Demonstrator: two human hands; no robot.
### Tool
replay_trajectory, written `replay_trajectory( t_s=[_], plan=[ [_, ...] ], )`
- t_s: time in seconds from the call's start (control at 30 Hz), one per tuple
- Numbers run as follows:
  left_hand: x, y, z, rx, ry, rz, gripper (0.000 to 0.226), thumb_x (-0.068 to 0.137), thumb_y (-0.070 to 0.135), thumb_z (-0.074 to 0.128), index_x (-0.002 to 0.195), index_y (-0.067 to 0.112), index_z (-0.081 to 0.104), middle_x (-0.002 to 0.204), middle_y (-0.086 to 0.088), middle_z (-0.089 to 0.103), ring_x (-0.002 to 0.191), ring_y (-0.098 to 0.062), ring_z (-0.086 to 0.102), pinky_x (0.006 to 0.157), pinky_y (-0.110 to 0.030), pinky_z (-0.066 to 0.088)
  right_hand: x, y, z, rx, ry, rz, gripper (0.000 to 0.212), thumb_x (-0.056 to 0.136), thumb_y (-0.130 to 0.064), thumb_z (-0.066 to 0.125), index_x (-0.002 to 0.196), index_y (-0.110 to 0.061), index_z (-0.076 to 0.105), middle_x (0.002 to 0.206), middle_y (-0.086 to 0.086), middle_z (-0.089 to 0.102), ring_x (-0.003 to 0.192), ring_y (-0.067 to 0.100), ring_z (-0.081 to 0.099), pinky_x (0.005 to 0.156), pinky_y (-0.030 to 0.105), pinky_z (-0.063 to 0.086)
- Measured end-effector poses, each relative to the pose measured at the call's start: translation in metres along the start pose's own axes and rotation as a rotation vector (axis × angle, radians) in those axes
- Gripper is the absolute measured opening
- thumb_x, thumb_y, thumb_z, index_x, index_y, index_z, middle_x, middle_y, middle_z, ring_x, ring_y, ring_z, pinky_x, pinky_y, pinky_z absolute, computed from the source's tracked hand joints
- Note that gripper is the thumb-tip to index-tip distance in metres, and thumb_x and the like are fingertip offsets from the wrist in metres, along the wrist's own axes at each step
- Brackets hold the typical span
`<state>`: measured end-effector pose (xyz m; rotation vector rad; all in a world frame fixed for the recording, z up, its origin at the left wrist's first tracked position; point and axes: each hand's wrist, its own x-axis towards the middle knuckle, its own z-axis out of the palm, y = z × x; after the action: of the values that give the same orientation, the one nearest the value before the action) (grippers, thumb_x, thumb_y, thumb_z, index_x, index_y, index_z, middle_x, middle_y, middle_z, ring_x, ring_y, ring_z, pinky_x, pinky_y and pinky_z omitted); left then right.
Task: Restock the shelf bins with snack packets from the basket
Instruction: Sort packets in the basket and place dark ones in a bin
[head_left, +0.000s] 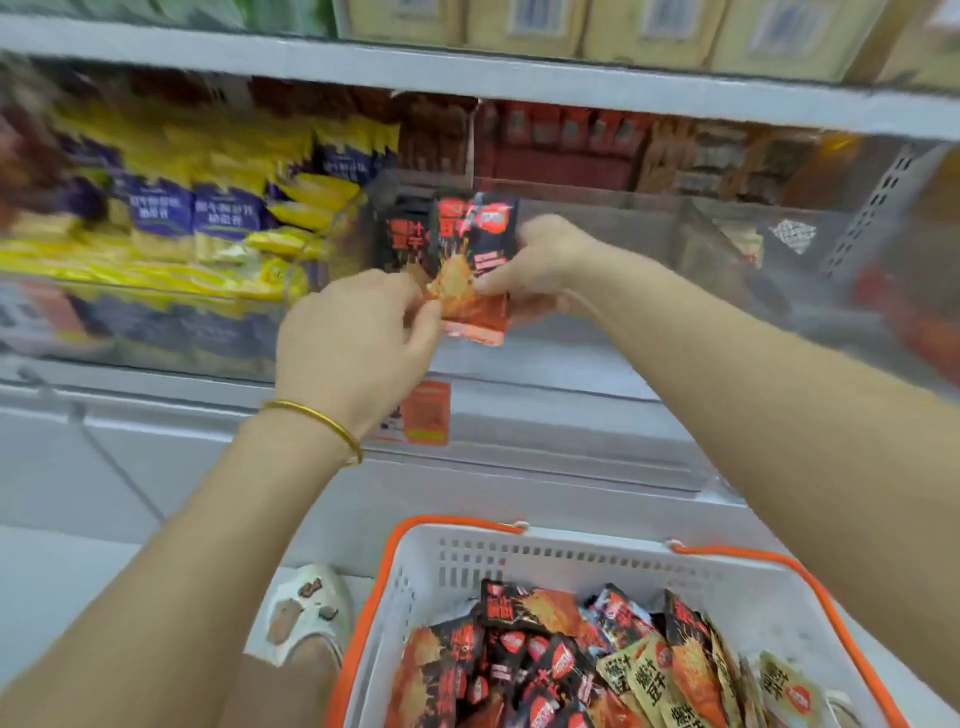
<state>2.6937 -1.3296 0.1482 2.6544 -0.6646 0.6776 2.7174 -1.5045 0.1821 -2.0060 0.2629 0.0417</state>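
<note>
Now my left grip (358, 332) and right grip (540, 265) pinch the snack packets (472, 260) upright, squaring them at the shelf bin (582, 338) front edge.

The single head-worn wide-angle camera looks forward and down from above and behind the grip, where the left hand (358, 338) and right hand (540, 265) both pinch the packets (470, 260) near frame centre, at close range, with both forearms entering from the lower corners. Beyond and above the grip, the view faces the shelf (519, 78) and its bins (623, 223) nearly head-on and close. Below the grip, at the bottom edge, it looks steeply down into the basket (571, 551), with a sandal (306, 608) below and left of the grip.
</note>
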Motion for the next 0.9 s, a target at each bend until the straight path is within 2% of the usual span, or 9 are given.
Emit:
replay_trajectory(
  t_s=[0.13,0.23,0.33,0.4,0.53,0.63,0.73,0.83,0.9],
  plan=[
    [-0.003,-0.008,0.009,0.054,-0.047,0.04,0.069,0.076,0.055,0.009,0.097,0.02,0.065,0.097,-0.003,0.066,0.096,-0.029,0.06,0.071,-0.036,0.045,0.053,0.018,0.037,-0.247,0.037,0.037,0.021,0.078,0.002,0.072,0.088,-0.005,0.054,0.092,0.016,0.065,0.082,0.033,0.068,0.072,0.05,0.057],
    [-0.007,-0.01,0.016,0.034,-0.063,0.037,0.075,0.071,0.055,0.004,0.104,0.023,0.063,0.104,-0.001,0.065,0.1,-0.025,0.059,0.073,-0.034,0.042,0.076,0.022,0.046,-0.474,0.111,0.007,0.019,0.083,-0.018,0.071,0.084,-0.009,0.055,0.083,0.01,0.063,0.076,0.028,0.066,0.072,0.039,0.057],
    [-0.009,-0.01,0.018,0.016,-0.072,0.025,0.073,0.071,0.052,0.005,0.105,0.022,0.063,0.104,-0.001,0.066,0.1,-0.026,0.058,0.073,-0.035,0.043,0.096,0.024,0.053,-0.62,0.258,-0.068,0.011,0.086,-0.02,0.065,0.088,-0.015,0.056,0.095,0.011,0.066,0.091,0.027,0.064,0.068,0.028,0.046],
    [-0.008,-0.01,0.016,0.019,-0.073,0.024,0.073,0.071,0.051,0.006,0.105,0.021,0.064,0.104,-0.002,0.066,0.099,-0.027,0.059,0.072,-0.036,0.044,0.108,0.026,0.06,-0.602,0.31,-0.076,0.009,0.087,-0.016,0.062,0.095,-0.012,0.061,0.1,0.012,0.068,0.095,0.029,0.066,0.072,0.029,0.049],
    [-0.008,-0.009,0.017,0.03,-0.087,0.018,0.076,0.07,0.05,0.003,0.107,0.022,0.062,0.108,0.0,0.065,0.102,-0.024,0.058,0.073,-0.035,0.043,0.118,0.03,0.07,-0.535,0.276,-0.012,0.026,0.086,-0.016,0.066,0.109,-0.004,0.06,0.103,0.012,0.066,0.092,0.03,0.066,0.082,0.04,0.056],
    [-0.007,-0.009,0.017,0.027,-0.084,0.008,0.076,0.069,0.05,0.002,0.107,0.023,0.062,0.107,0.001,0.065,0.101,-0.023,0.057,0.072,-0.034,0.042,0.115,0.029,0.07,-0.464,0.256,0.025,0.027,0.087,-0.018,0.066,0.108,-0.002,0.06,0.102,0.014,0.068,0.089,0.03,0.068,0.082,0.04,0.056],
    [-0.007,-0.009,0.017,0.02,-0.072,0.014,0.076,0.07,0.05,0.002,0.105,0.023,0.063,0.105,0.0,0.065,0.1,-0.023,0.057,0.072,-0.033,0.041,0.107,0.027,0.069,-0.365,0.218,0.08,0.038,0.082,-0.022,0.072,0.109,-0.001,0.057,0.098,0.014,0.068,0.082,0.029,0.07,0.076,0.041,0.058],
    [-0.007,-0.009,0.016,0.013,-0.064,0.019,0.075,0.071,0.05,0.003,0.104,0.022,0.063,0.104,0.0,0.065,0.099,-0.024,0.057,0.071,-0.034,0.041,0.098,0.023,0.067,-0.374,0.19,0.099,0.048,0.08,-0.025,0.075,0.114,0.0,0.052,0.103,0.014,0.065,0.088,0.029,0.069,0.079,0.041,0.057],
    [-0.008,-0.01,0.015,0.014,-0.064,0.026,0.072,0.072,0.05,0.004,0.102,0.022,0.064,0.101,0.0,0.066,0.097,-0.024,0.057,0.071,-0.034,0.041,0.09,0.019,0.063,-0.353,0.166,0.107,0.038,0.082,-0.021,0.073,0.104,0.0,0.05,0.098,0.014,0.063,0.089,0.031,0.069,0.079,0.041,0.057]
  ],
)
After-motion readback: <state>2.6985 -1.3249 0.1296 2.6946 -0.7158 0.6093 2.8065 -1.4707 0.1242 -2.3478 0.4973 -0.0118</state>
